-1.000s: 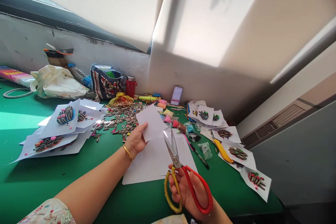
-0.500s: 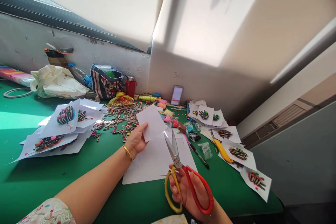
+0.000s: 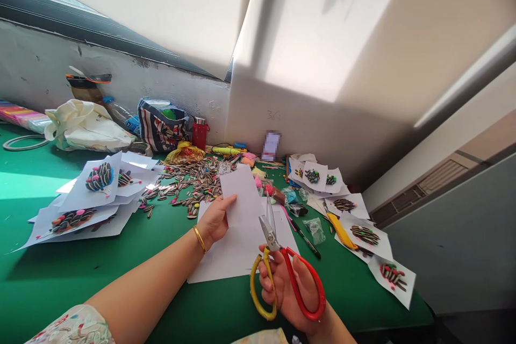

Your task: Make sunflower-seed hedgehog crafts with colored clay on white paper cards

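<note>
Pinched between the thumb and fingers of my left hand (image 3: 217,219) is a small white sheet of paper (image 3: 243,199), lifted above the table. My right hand (image 3: 288,290) grips a pair of scissors (image 3: 271,236) by their handles, one yellow and one red. The blades are parted and point up and away, with one blade close to the sheet's right edge. Beneath both hands lie larger sheets of white paper (image 3: 213,266) on the green table (image 3: 161,285). A gold bracelet is on my left wrist.
Striped sunflower seeds (image 3: 193,183) are heaped behind the paper. Seed-decorated cards lie at left (image 3: 99,177) and right (image 3: 365,235). A yellow utility knife (image 3: 342,231), a black pen (image 3: 308,242) and clay packets (image 3: 290,194) lie at right. Bags and a red flask (image 3: 199,134) stand along the wall.
My left hand has brought the small sheet to the right and turned it more upright, nearer the scissors. The scissors have tilted slightly, and their blades remain parted.
</note>
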Demonstrator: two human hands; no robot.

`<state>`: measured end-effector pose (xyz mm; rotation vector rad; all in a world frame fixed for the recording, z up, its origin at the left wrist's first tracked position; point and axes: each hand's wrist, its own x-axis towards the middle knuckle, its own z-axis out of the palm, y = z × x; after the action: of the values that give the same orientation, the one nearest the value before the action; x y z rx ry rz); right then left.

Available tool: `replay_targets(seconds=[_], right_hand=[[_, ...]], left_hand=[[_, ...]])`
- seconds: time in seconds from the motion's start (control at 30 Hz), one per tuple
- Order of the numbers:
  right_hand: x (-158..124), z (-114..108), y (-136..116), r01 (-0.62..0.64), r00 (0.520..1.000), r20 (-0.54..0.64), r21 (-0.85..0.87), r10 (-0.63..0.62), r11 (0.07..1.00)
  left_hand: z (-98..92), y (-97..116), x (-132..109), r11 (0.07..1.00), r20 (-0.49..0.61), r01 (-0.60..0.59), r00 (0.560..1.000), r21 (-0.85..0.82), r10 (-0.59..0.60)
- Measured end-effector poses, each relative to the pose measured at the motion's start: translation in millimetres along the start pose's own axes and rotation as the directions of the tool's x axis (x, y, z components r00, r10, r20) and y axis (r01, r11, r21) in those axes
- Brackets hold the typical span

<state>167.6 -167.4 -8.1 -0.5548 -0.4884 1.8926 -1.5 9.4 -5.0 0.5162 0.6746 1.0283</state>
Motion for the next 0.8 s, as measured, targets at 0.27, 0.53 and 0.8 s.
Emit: replay_targets(seconds=[0.27,0.53,0.8], right_hand=[[2.1,3.9,-4.6,0.021,1.0,0.013,0.074,-0.022,0.997],[5.2,-8.2,-3.1,0.017,0.999,0.046,0.16,-0.025,0.987],[4.5,-19.5,-1.6,0.019,0.999,0.048,0.129,-0.025,0.991]], left_hand=[[1.7,-3.6,1.6,0.992,0.011,-0.116,0.993,0.044,0.116],[2.3,-4.3,2.7,0.986,-0.012,-0.153,0.988,0.066,0.154],[-3.0,-0.3,7.5,0.985,-0.005,-0.153,0.988,0.079,0.153]])
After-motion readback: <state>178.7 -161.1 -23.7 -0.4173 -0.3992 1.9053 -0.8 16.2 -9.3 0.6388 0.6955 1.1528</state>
